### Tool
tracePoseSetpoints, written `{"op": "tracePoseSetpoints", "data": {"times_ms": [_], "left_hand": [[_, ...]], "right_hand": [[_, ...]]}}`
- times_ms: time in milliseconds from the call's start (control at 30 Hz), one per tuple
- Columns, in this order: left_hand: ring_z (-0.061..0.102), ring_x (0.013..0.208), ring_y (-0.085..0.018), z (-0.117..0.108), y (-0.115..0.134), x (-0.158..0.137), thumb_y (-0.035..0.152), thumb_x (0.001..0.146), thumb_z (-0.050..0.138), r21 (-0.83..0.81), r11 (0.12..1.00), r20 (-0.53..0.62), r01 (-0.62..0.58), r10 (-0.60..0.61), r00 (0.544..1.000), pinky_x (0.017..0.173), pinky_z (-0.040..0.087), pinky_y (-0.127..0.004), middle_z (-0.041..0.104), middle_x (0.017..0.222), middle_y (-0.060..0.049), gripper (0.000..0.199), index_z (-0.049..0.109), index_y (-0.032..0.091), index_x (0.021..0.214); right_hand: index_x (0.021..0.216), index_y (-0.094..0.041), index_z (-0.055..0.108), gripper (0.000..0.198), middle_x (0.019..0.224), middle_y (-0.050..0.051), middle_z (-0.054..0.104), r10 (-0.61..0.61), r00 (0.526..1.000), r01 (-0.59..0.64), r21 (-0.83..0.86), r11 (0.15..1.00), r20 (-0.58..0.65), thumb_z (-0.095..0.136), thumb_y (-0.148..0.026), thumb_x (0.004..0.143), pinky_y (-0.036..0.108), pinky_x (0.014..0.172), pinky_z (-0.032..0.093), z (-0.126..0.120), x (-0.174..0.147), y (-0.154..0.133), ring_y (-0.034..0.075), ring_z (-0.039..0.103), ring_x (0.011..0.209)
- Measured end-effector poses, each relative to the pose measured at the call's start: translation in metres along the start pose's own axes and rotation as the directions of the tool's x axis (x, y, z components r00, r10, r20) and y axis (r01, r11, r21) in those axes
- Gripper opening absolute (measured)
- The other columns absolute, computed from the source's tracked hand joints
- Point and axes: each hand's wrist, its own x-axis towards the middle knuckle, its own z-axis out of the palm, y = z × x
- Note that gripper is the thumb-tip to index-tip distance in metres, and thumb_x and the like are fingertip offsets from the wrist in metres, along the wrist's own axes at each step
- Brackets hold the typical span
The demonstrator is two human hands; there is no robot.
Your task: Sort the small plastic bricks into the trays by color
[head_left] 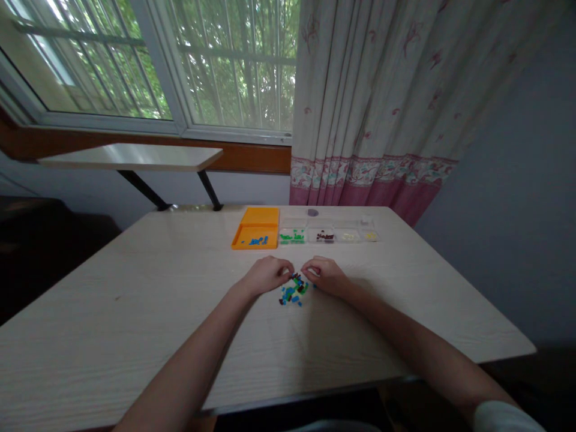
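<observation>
A small pile of tiny building bricks (291,291) in blue, green and dark brown lies on the table between my two hands. My left hand (269,274) is at the pile's far left, its fingers curled and thumb and forefinger pressed together. My right hand (324,276) mirrors it on the right, also closed in a pinch at the pile's edge. Whatever either set of fingertips holds is too small to make out. Beyond the hands, an orange box (238,240) with its lid raised holds blue bricks (258,241).
Clear plastic boxes stand right of the orange one, with green bricks (292,236), dark brown bricks (324,236) and pale and yellow pieces (370,236). A raised shelf (135,157) on black legs is at the back left. A curtain (351,120) hangs behind the wooden table (135,300).
</observation>
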Motion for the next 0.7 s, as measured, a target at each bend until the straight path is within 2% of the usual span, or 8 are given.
{"op": "tracePoseSetpoints", "data": {"times_ms": [200, 433, 700], "left_hand": [[0.05, 0.055, -0.01, -0.003, 0.005, -0.001, 0.026, 0.073, 0.047, 0.0, 1.0, -0.036, 0.021, -0.021, 0.999, 0.05, 0.029, -0.018, 0.06, 0.062, 0.0, 0.019, 0.064, 0.02, 0.079], [0.047, 0.051, -0.008, -0.001, 0.013, 0.0, 0.031, 0.077, 0.045, -0.096, 0.995, -0.124, 0.017, -0.028, 0.992, 0.049, 0.029, -0.017, 0.058, 0.059, 0.002, 0.023, 0.063, 0.021, 0.087], [0.044, 0.048, -0.008, 0.002, 0.019, 0.0, 0.03, 0.076, 0.046, -0.131, 0.991, -0.146, 0.011, -0.03, 0.989, 0.048, 0.029, -0.017, 0.055, 0.055, 0.002, 0.022, 0.064, 0.02, 0.084]], "right_hand": [[0.079, -0.018, 0.063, 0.014, 0.06, -0.002, 0.046, -0.016, 1.0, 0.016, -0.033, 0.999, -0.006, 0.05, -0.024, 0.078, 0.019, 0.055, 0.031, 0.0, -0.001, -0.001, 0.008, 0.041, 0.055], [0.087, -0.02, 0.062, 0.016, 0.063, -0.002, 0.048, -0.059, 0.997, 0.056, -0.066, 0.996, -0.045, 0.052, -0.028, 0.077, 0.019, 0.056, 0.032, -0.001, -0.003, -0.003, 0.008, 0.042, 0.056], [0.084, -0.019, 0.062, 0.014, 0.062, -0.002, 0.049, -0.134, 0.985, 0.125, -0.083, 0.989, -0.107, 0.052, -0.028, 0.077, 0.019, 0.055, 0.032, -0.001, -0.005, -0.001, 0.008, 0.043, 0.055]]}}
